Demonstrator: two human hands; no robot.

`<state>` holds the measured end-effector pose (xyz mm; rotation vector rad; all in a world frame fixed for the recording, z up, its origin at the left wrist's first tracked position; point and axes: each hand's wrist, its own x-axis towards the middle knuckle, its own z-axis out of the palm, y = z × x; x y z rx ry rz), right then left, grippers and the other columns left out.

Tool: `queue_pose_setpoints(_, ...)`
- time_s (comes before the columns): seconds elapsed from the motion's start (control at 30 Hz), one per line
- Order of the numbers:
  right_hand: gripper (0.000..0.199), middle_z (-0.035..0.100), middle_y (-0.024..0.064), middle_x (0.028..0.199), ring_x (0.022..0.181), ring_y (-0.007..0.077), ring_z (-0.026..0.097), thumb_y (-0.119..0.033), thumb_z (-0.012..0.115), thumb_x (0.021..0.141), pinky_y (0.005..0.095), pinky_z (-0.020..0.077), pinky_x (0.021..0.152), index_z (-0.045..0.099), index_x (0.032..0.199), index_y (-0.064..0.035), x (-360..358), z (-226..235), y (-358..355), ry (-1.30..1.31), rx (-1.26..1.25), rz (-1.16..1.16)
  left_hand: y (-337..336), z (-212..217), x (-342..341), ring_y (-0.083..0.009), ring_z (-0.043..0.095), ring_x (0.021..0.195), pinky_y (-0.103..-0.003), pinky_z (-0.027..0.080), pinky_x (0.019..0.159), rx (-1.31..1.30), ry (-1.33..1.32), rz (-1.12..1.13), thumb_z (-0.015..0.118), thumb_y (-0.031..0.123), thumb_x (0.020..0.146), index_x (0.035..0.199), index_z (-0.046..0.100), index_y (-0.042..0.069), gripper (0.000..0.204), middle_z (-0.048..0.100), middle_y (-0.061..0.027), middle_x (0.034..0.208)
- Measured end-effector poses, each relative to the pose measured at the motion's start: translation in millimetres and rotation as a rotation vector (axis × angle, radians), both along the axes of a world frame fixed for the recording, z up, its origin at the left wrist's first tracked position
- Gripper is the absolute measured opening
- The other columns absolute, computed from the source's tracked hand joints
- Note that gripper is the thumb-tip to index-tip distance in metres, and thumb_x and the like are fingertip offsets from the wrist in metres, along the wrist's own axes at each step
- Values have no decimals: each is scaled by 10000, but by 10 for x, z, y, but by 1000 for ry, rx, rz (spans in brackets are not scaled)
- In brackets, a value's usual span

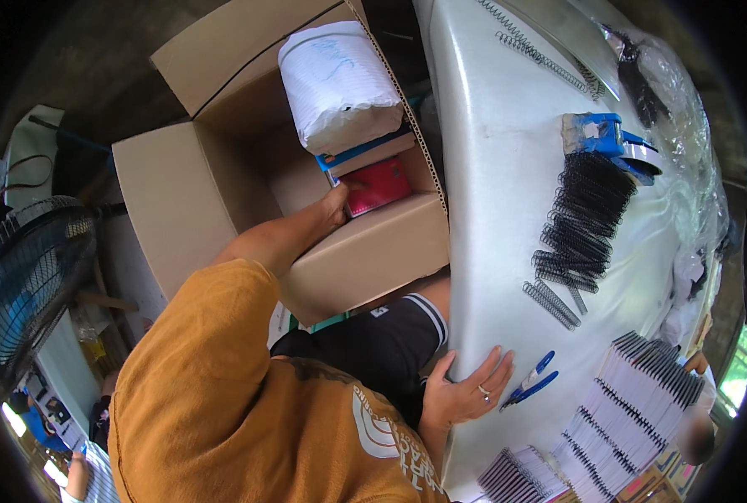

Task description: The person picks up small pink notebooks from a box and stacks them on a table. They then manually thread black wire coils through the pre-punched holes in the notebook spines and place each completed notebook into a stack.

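Note:
My left hand reaches into an open cardboard box. Its thumb lies over the edge of a red-covered notebook, gripping it; the fingers underneath are hidden. Behind the notebook, a white paper-wrapped package rests on a stack with a blue layer. At the near edge of the silver-grey table, my right hand lies flat with fingers spread, a ring on one of them. Just beyond its fingertips is a pair of blue-handled pliers, not held.
Black spiral binding coils lie on the table by a blue tape dispenser. Stacked spiral-bound books stand at the lower right, near another person's hand. A black fan is at the left; another person's arm shows lower left.

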<state>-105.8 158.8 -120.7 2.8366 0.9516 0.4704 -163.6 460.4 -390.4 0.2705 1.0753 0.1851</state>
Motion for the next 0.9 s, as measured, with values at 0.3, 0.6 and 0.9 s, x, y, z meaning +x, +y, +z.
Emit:
queue_pose_setpoints(0.3, 603, 448, 172, 1349, 1179, 380, 482, -348, 611, 802, 461, 433, 884, 443, 1307, -65, -1, -2, 16, -21, -9, 27, 126, -424, -90, -250, 621, 964, -390, 484, 864, 116, 98, -164, 699, 147, 724, 1163, 542, 25, 482, 642, -125, 1060)
queue_pose_setpoints(0.6, 614, 443, 173, 1352, 1182, 383, 478, -340, 631, 785, 455, 432, 889, 446, 1306, -72, -3, -13, -11, -14, 6, 8, 169, 201, -267, -231, 543, 1094, -370, 407, 967, 73, 13, -347, 733, 256, 729, 1228, 530, 83, 567, 585, -93, 1188)
queue_pose_setpoints(0.9, 584, 469, 150, 1339, 1184, 362, 484, -330, 640, 763, 432, 430, 898, 489, 1276, -94, 0, -16, -27, -20, 11, -20, 265, -43, -952, -239, 476, 1172, -379, 322, 1033, -53, 31, -356, 711, 235, 736, 1226, 524, 108, 539, 557, -83, 1232)
